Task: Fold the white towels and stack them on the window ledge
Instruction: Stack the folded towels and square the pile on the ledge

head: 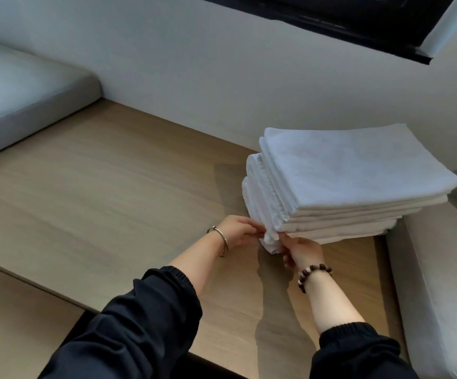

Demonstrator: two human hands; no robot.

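Right of centre, both hands, left hand (236, 231) and right hand (299, 251), pinch the towel stack's (353, 173) bottom corner; best tuck it flush, steadying the layers above.

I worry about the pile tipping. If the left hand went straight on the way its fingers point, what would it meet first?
The towel stack: the left hand seems to pinch its bottom corner, with the right hand just beyond.

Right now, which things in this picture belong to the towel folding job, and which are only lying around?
Job: stack of folded white towels; light wooden ledge; left hand and right hand, both pinching the stack's lower near corner.
Not the job: left grey seat cushion; right grey seat cushion; dark window frame.
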